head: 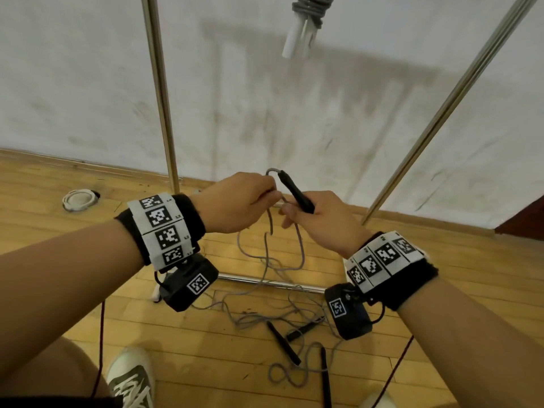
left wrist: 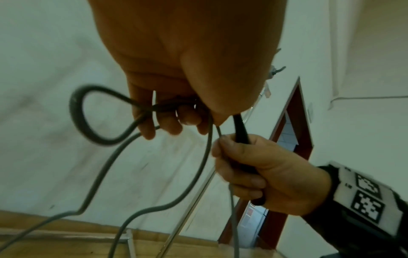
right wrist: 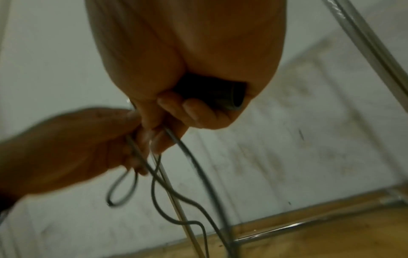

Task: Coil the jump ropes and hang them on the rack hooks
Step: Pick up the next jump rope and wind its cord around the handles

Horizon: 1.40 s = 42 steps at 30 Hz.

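A grey jump rope (head: 269, 254) with a black handle (head: 295, 192) hangs between my hands in front of the rack. My right hand (head: 318, 219) grips the black handle (left wrist: 241, 132) (right wrist: 212, 95) and pinches a strand of rope against it. My left hand (head: 241, 201) holds the rope with curled fingers, a small loop (left wrist: 88, 115) sticking out beyond them. The rest of the rope trails down to the wooden floor. Another coiled grey rope with white handles (head: 306, 22) hangs at the top of the rack.
Two steel rack poles (head: 160, 92) (head: 453, 92) rise on either side, with the base bar (head: 265, 281) on the floor. More black handles (head: 284, 344) and tangled grey rope lie on the floor near my shoe (head: 132, 378). A white round object (head: 79, 198) sits by the wall.
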Tool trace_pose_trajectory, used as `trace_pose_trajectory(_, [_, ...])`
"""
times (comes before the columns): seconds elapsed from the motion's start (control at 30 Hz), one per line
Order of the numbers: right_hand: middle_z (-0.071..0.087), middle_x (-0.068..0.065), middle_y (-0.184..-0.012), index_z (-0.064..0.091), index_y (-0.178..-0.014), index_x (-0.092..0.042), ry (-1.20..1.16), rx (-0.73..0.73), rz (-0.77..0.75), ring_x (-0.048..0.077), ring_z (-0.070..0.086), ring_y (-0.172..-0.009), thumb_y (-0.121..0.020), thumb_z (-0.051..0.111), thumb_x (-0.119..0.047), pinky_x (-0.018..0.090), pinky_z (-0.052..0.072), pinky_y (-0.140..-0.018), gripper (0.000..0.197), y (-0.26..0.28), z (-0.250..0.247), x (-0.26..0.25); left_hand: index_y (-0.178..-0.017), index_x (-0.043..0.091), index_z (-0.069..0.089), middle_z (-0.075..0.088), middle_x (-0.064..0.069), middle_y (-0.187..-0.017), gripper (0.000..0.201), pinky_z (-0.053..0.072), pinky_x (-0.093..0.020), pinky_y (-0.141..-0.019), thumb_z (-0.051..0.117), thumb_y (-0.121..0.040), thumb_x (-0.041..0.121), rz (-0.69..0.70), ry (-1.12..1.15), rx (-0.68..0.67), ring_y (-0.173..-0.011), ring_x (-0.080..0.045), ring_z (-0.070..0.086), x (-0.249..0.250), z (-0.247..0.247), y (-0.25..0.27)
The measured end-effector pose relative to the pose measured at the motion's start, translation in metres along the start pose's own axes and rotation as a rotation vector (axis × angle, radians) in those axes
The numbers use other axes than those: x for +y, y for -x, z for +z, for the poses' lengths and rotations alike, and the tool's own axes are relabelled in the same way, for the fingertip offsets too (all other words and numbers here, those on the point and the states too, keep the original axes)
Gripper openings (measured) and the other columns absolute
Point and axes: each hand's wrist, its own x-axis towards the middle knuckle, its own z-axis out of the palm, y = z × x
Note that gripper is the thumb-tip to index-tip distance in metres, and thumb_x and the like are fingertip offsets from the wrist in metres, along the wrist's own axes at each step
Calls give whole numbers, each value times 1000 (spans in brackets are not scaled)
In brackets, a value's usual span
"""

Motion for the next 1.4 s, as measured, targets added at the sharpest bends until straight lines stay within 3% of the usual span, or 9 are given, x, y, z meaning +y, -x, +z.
trace_pose_trajectory(0.17, [72, 6, -75, 74, -81, -21, 30, 170, 41, 17, 62, -57, -90, 66, -35, 29, 49, -58, 19, -6, -25, 0, -104, 19, 64, 63, 6, -89, 16, 45, -22, -66, 49, -99, 17, -113, 54, -75, -80, -15, 60, -23, -8, 12])
trace_pose_trajectory(0.3, [67, 6, -66, 72, -75, -14, 113, 264, -20, 10, 54, -53, -88, 68, -34, 28, 44, -57, 24, -9, -39, 3, -118, 17, 64, 65, 4, -112, 48, 48, -27, -89, 48, -78, -6, -153, 43, -128, -103, -12, 60, -38, -12, 15])
trace_pose_trajectory(0.57, [64, -6, -59, 73, -71, -19, -78, 546, 81, 1, 49, -48, -82, 72, -31, 20, 41, -51, 16, -14, -77, 22, -104, 20, 65, 69, 6, -87, 25, 45, -15, -53, 42, -102, 11, -395, 34, -84, -64, -8, 68, -82, -15, 23])
trace_pose_trajectory(0.67, [64, 6, -63, 72, -73, -11, -30, 508, 158, 10, 54, -56, -80, 72, -31, 27, 42, -59, 21, -9, -82, 38, -100, 24, 62, 71, 7, -80, 17, 47, -18, -55, 46, -103, 20, -386, 109, -123, -61, -4, 68, -80, -13, 27])
trace_pose_trajectory(0.87, [66, -21, -105, 68, -96, -45, -43, 249, 83, 4, 63, -95, -77, 79, -26, 30, 50, -90, 29, -3, -45, 23, -90, 28, 64, 69, 11, -83, 20, 47, -15, -60, 49, -103, 25, -235, 215, -144, -69, 1, 68, -38, -9, 13])
trace_pose_trajectory(0.97, [64, -32, -92, 64, -105, -44, -32, 112, -14, -12, 58, -81, -83, 75, -35, 8, 39, -73, 26, 0, -24, 7, -94, 24, 67, 66, 8, -77, 21, 47, -10, -58, 49, -103, 27, -165, 230, -107, -67, -1, 66, -11, -9, 2])
trace_pose_trajectory(1.03, [60, -23, -66, 68, -96, -35, -2, 83, -50, -6, 52, -57, -90, 67, -35, 12, 35, -58, 6, 1, -14, 0, -87, 27, 65, 65, 11, -65, 21, 45, -10, -56, 50, -103, 27, -101, 233, -14, -61, -1, 63, 3, -9, -3])
trace_pose_trajectory(1.13, [58, -8, -58, 70, -81, -22, -15, 146, -50, 1, 45, -45, -94, 61, -35, 19, 37, -52, 20, -2, -16, -4, -84, 27, 62, 64, 10, -63, 16, 47, -15, -53, 58, -99, 33, -95, 286, 91, -54, -1, 61, 4, -12, -5])
trace_pose_trajectory(1.4, [58, -11, -61, 68, -74, -33, -231, 643, 9, 5, 48, -52, -92, 62, -31, 24, 41, -51, 19, -13, -71, 6, -83, 22, 59, 70, 5, -82, 14, 50, -27, -78, 56, -97, 20, -273, 116, -442, -77, -4, 65, -72, 16, 29])
